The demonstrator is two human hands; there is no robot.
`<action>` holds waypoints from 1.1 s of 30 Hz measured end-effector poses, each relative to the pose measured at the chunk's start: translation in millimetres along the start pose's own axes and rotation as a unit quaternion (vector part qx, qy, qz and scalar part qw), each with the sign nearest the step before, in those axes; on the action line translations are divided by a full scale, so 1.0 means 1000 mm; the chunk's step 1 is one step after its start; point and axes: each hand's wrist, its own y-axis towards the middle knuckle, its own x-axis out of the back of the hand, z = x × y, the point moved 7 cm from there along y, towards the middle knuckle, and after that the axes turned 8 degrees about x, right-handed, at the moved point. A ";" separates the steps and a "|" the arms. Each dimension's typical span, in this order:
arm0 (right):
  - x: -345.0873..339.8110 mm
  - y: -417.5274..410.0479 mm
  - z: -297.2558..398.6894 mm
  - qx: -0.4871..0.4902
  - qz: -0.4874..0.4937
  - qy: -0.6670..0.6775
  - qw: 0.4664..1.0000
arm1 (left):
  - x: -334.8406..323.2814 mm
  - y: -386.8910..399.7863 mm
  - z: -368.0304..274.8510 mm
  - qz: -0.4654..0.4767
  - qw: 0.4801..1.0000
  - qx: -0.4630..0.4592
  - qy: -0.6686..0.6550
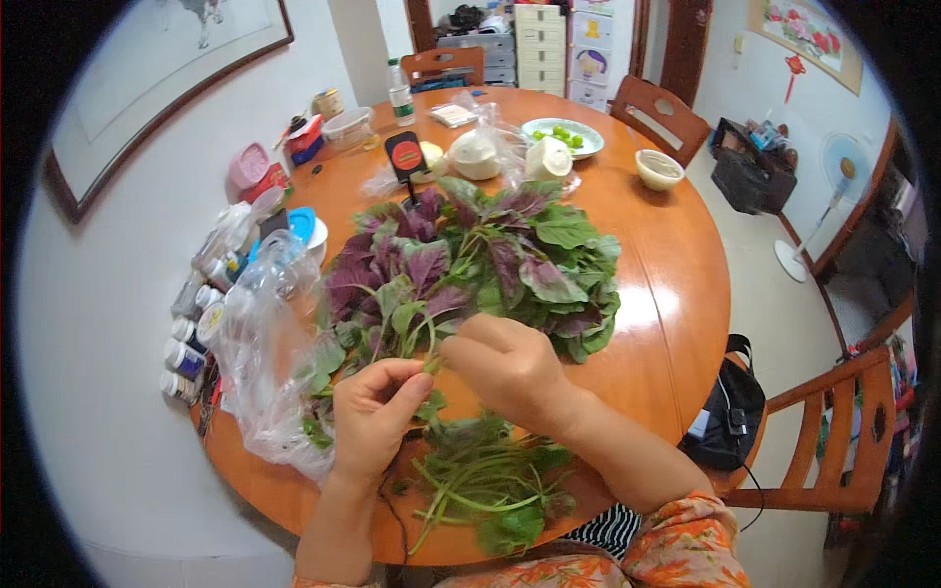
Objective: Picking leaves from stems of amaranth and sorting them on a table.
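Note:
My left hand [373,411] pinches a thin green stem [431,361] between thumb and forefinger. Against the same stem, my right hand [507,367] is curled with its fingers bent in; its fingertips are hidden and slightly blurred. Beyond both hands spreads a large heap of purple-and-green amaranth leaves [507,257]. Closer to my body lies a smaller pile of green stems and leaves [485,478], partly under my right forearm. A crumpled clear plastic bag [257,367] lies left of my left hand, with a few leaves beside it.
Pill bottles [184,359] and jars line the table's left edge. Past the leaves stand a phone holder [406,158], a pale round vegetable [474,156], a plate of green fruit [562,138], a bowl [658,170] and a water bottle [401,92]. A black bag [724,419] rests on a chair at right.

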 end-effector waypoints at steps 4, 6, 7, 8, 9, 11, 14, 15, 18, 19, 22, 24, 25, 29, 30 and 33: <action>-0.005 -0.004 -0.005 -0.103 -0.011 0.095 0.990 | -0.002 0.003 0.002 0.020 0.999 0.016 -0.037; -0.009 -0.006 -0.006 -0.130 -0.013 0.130 0.983 | 0.001 0.003 0.004 0.018 0.999 0.012 -0.045; -0.011 -0.008 -0.008 -0.159 -0.014 0.162 0.974 | 0.002 0.003 0.005 0.020 0.998 0.010 -0.055; -0.014 -0.009 -0.007 -0.158 -0.014 0.164 0.974 | 0.003 0.004 0.006 0.018 0.998 0.009 -0.054; -0.017 -0.012 -0.008 -0.168 -0.017 0.188 0.968 | 0.003 0.005 0.007 0.020 0.998 0.011 -0.062; -0.019 -0.014 -0.007 -0.178 -0.020 0.212 0.961 | 0.004 0.006 0.008 0.023 0.997 0.013 -0.070; -0.025 -0.019 -0.012 -0.255 0.003 0.260 0.931 | 0.003 0.007 0.011 0.033 0.995 0.021 -0.093; -0.031 -0.024 -0.016 -0.305 0.000 0.323 0.896 | 0.002 0.007 0.011 0.030 0.995 0.026 -0.087; -0.035 -0.027 -0.021 -0.380 -0.008 0.429 0.819 | 0.001 0.006 0.012 0.021 0.997 0.038 -0.070; -0.036 -0.029 -0.023 -0.406 -0.013 0.472 0.782 | 0.001 0.006 0.012 0.015 0.997 0.044 -0.059; -0.035 -0.030 -0.029 -0.412 -0.042 0.523 0.745 | 0.002 0.006 0.010 0.013 0.998 0.032 -0.061; -0.034 -0.032 -0.034 -0.423 -0.068 0.541 0.723 | 0.005 0.006 0.009 0.010 0.998 0.027 -0.064; -0.033 -0.032 -0.037 -0.434 -0.093 0.559 0.700 | 0.006 0.007 0.008 0.007 0.997 0.021 -0.067; -0.029 -0.034 -0.049 -0.432 -0.132 0.600 0.660 | 0.010 0.007 0.006 -0.003 0.997 0.025 -0.076; -0.029 -0.033 -0.050 -0.435 -0.134 0.601 0.657 | 0.013 0.006 0.005 -0.011 0.997 0.023 -0.079; -0.025 -0.032 -0.051 -0.447 -0.137 0.623 0.627 | 0.020 0.007 0.002 -0.020 0.995 0.012 -0.095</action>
